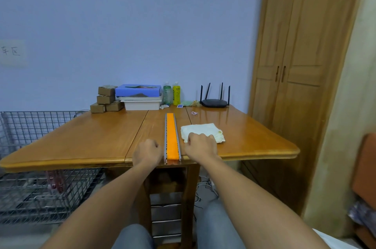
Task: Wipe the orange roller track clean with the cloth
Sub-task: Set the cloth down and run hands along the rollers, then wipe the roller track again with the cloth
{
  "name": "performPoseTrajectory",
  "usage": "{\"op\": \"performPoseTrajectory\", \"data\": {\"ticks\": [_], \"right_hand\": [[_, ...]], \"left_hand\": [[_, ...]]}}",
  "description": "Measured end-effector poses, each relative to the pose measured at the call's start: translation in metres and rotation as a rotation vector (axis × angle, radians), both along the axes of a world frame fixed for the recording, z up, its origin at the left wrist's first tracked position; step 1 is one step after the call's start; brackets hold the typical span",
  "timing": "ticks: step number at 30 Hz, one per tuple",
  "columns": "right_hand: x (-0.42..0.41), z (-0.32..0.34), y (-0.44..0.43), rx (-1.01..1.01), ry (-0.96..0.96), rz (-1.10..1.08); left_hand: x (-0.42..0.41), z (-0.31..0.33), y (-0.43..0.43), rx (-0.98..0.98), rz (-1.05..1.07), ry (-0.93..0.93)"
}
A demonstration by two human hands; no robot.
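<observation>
Long orange roller track [171,134] runs away; white folded cloth [205,129] just right, beneath curled right hand [200,146], hold unclear; left hand [147,152] fisted, empty.

The brown table [85,136] holds a long orange track [171,136]. It runs away between the curled fingers of the left hand [147,152] and the right hand [200,147]. A white cloth [203,129] lies under the right fingers. Far past the fingers sit boxes [105,99], a tray [141,104], two bottles [176,94] and a router [214,103].
</observation>
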State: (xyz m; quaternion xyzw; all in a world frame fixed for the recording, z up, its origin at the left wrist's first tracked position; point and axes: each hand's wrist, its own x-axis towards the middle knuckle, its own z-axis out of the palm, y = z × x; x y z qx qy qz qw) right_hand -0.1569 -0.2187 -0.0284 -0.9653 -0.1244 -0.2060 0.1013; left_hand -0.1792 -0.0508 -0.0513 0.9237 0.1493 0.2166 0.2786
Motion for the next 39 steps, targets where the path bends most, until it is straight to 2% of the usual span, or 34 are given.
{"op": "performPoseTrajectory", "data": {"ticks": [15,27,39], "right_hand": [[0.127,-0.007,-0.002,0.018,0.085,-0.063],[0.219,-0.038,-0.004,-0.133,0.381,-0.111],[0.304,-0.046,0.015,-0.153,0.240,-0.052]], "left_hand": [[0.101,0.018,0.010,-0.127,-0.103,0.066],[0.191,-0.002,0.030,-0.144,-0.116,0.108],[0.277,-0.015,0.047,-0.173,-0.084,0.102]]}}
